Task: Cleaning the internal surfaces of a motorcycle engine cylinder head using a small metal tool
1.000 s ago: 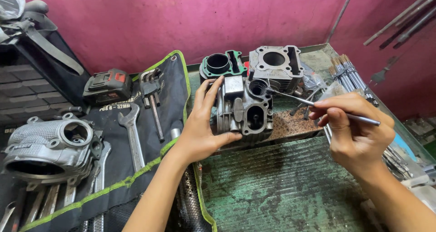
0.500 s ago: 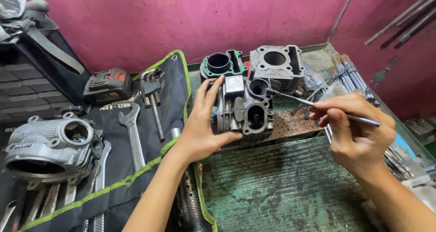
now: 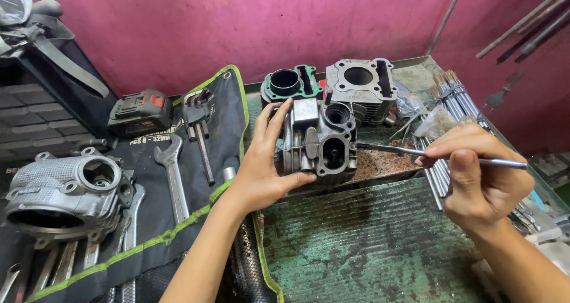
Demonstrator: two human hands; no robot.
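Note:
My left hand (image 3: pixel 264 160) grips a grey metal cylinder head (image 3: pixel 320 138) from its left side, holding it upright over the green bench. In my right hand (image 3: pixel 475 172) is a thin metal-handled brush (image 3: pixel 415 152), held like a pen. Its tip points left and touches the right side of the cylinder head. Behind the head stand a dark cylinder block with a green gasket (image 3: pixel 291 83) and a bare grey cylinder block (image 3: pixel 361 86).
A black tool roll with green trim (image 3: pixel 178 220) lies at left, carrying spanners (image 3: pixel 172 172) and another grey engine casting (image 3: pixel 65 190). A black and red battery pack (image 3: pixel 139 112) sits behind. A rusty tray (image 3: pixel 386 163) and bundled brushes (image 3: pixel 454 98) lie at right.

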